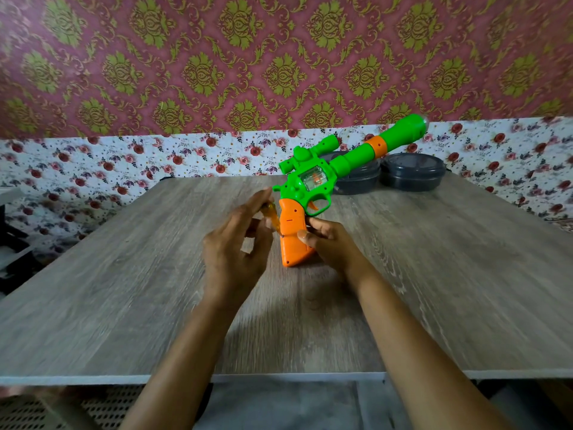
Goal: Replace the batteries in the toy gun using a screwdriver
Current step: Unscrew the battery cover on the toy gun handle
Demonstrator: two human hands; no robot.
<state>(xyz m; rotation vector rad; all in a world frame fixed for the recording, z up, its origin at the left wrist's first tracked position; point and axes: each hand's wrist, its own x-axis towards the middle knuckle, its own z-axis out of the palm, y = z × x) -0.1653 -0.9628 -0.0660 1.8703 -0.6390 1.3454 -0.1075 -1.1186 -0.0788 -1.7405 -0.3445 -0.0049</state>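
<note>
A green toy gun (322,172) with an orange grip (293,237) stands on its grip base on the wooden table (124,299), barrel pointing up and to the right. My right hand (328,243) holds the grip from the right side. My left hand (235,243) holds a screwdriver (273,217) with a translucent amber handle, its tip set against a screw on the left edge of the grip. Part of the screwdriver is hidden behind my fingers.
Two dark round lidded containers (410,172) sit at the far right of the table, behind the gun's barrel. A floral cloth (93,169) covers the wall base behind the table. The table's front edge runs just below my forearms.
</note>
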